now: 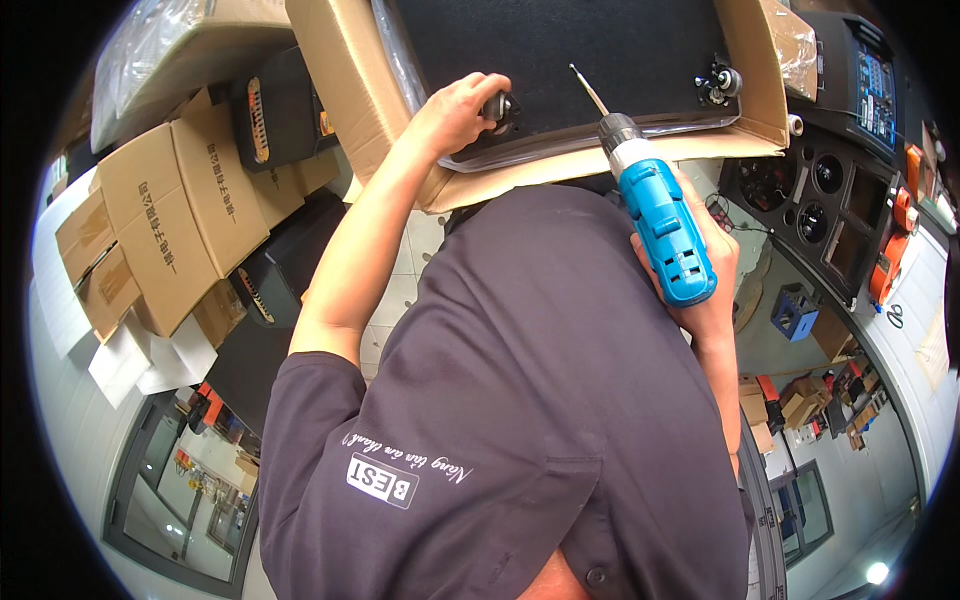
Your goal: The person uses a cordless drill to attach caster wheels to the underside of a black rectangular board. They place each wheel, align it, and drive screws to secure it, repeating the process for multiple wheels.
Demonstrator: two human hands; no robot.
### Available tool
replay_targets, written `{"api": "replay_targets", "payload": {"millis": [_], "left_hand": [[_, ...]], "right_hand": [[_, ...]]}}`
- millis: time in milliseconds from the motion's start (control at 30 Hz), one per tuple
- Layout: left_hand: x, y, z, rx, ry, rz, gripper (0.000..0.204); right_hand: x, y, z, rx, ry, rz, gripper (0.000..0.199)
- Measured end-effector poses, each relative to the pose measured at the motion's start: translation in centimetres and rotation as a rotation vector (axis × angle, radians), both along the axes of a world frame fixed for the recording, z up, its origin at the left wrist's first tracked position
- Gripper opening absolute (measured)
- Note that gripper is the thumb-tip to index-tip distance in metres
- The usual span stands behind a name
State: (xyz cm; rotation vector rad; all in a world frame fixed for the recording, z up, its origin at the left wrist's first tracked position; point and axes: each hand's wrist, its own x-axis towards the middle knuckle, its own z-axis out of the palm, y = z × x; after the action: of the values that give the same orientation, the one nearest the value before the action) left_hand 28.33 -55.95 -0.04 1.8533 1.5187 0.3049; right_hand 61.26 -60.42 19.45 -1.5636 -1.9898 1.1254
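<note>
My right hand (pixel 708 245) grips a teal cordless drill (pixel 660 220), whose long bit points up and away over a black panel (pixel 560 60). The panel lies inside an open cardboard box (pixel 350 85), with clear plastic wrap along its edges. At the panel's near left corner my left hand (pixel 462 115) has its fingers closed round a caster wheel (pixel 500 108). A second caster (pixel 720 82) stands on the panel's right side, apart from both hands. The bit's tip is between the two casters, nearer the left one.
Folded cardboard boxes (pixel 180 210) and black cabinets (pixel 275 110) stand on the left. At the right are a black speaker cabinet (pixel 825 200), a mixer-like panel (pixel 875 100), orange tools (pixel 890 260) and a blue plastic stool (pixel 795 312).
</note>
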Motion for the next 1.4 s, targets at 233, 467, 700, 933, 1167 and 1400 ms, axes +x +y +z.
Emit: {"api": "replay_targets", "payload": {"millis": [233, 467, 700, 933, 1167, 1400], "left_hand": [[0.4, -1.5, -0.3, 0.105, -0.017, 0.145, 0.047], [-0.4, -1.2, -0.7, -0.011, -0.095, 0.006, 0.045], [-0.5, -1.2, -1.8, 0.082, -0.167, 0.039, 0.044], [-0.3, -1.1, -1.7, 0.122, -0.15, 0.017, 0.045], [-0.1, -1.2, -1.4, 0.138, -0.122, 0.02, 0.044], [0.0, -1.4, -1.5, 0.143, -0.112, 0.02, 0.043]], "right_hand": [[0.0, -0.3, -0.1, -0.018, -0.004, -0.002, 0.069], [0.2, -0.5, -0.6, 0.014, 0.0, 0.006, 0.07], [0.5, -0.6, -0.5, 0.0, -0.019, 0.012, 0.07], [0.4, -0.4, 0.1, -0.005, -0.005, 0.012, 0.07], [1.0, -0.5, -0.6, 0.015, -0.044, 0.034, 0.077], [1.0, -0.3, -0.7, 0.013, -0.043, 0.048, 0.077]]}}
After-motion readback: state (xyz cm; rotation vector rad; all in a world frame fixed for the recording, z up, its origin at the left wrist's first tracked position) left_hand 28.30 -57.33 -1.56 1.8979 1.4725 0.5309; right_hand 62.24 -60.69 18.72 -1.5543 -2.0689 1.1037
